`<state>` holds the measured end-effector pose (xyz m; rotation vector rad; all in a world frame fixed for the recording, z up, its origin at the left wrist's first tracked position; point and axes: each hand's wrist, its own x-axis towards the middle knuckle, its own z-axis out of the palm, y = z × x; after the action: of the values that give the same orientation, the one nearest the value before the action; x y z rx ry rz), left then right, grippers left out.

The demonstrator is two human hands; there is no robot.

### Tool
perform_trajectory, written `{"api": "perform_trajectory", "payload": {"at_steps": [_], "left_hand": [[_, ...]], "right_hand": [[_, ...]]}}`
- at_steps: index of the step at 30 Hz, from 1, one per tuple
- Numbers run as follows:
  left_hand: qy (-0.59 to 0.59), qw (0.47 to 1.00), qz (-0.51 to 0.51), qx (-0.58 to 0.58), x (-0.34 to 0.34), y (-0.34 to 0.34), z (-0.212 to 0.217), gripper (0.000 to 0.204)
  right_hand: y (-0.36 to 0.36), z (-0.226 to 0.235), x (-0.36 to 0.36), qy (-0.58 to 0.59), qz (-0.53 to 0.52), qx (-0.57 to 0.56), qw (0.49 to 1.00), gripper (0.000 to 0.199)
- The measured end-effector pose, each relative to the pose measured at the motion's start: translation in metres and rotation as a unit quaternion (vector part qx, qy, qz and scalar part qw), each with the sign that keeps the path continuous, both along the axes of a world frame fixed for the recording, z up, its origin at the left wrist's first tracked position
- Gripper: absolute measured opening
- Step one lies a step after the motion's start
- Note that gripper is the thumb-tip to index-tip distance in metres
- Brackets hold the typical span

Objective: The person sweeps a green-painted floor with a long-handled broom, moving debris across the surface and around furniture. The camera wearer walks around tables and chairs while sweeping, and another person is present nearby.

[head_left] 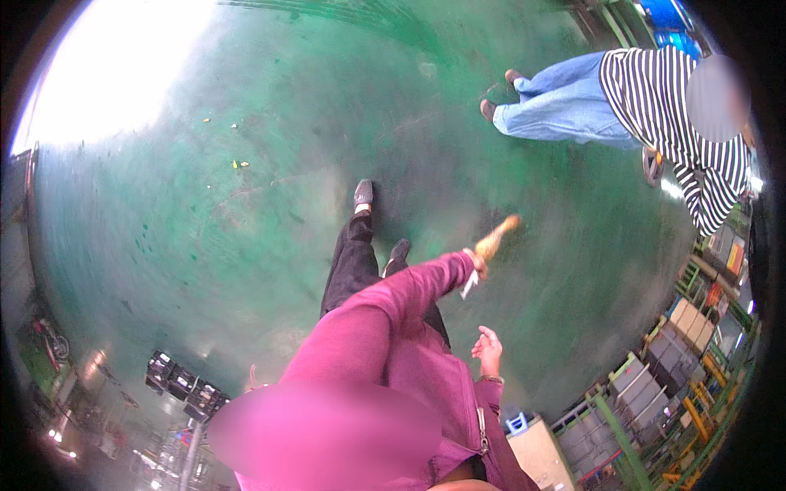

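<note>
Purple jacket (348,348) closest. Left hand (480,265) closed round the near end of a long yellow-brown thing (494,239), kind unclear, pointing up and right in view; white scrap (469,285) just below. Right hand (489,350) farther off, half open, apparently empty, over green floor (573,303).

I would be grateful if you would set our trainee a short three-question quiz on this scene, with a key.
1. Which of the wearer's hands holds the elongated yellowish item? A) right B) left C) neither
2. True or false: the co-worker wears a plain red top.
3. Fill in the blank: the floor is mainly ____ in colour.

Key:
1. B: it is in the left hand.
2. False: the co-worker wears a black-and-white striped top.
3. Green.
</note>
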<state>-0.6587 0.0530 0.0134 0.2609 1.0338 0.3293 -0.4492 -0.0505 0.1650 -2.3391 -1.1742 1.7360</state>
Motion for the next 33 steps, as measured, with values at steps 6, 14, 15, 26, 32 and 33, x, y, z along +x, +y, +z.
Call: {"api": "perform_trajectory", "payload": {"at_steps": [6,14,15,26,32,33], "left_hand": [[-0.122,0.937,0.309,-0.103,-0.222,-0.080,-0.027,0.028],[0.042,0.818,0.548,-0.169,-0.406,-0.217,0.024,0.034],[0.090,0.824,0.544,-0.132,-0.413,-0.215,0.027,0.032],[0.312,0.784,0.534,0.050,-0.374,-0.185,0.111,0.031],[0.095,0.872,0.480,0.014,-0.325,-0.106,0.123,0.049],[0.010,0.879,0.476,-0.003,-0.317,-0.085,0.119,0.047]], "right_hand": [[-0.011,-0.013,-0.012,-0.019,0.048,-0.071,0.996,0.023],[0.030,-0.029,-0.026,-0.012,0.072,-0.087,0.994,0.024],[0.040,-0.030,-0.031,-0.001,0.078,-0.075,0.994,0.024],[0.107,-0.041,-0.092,0.019,0.143,-0.029,0.989,0.025],[0.125,-0.044,-0.086,-0.006,0.144,-0.077,0.986,0.027],[0.132,-0.043,-0.084,-0.012,0.140,-0.076,0.987,0.027]]}}
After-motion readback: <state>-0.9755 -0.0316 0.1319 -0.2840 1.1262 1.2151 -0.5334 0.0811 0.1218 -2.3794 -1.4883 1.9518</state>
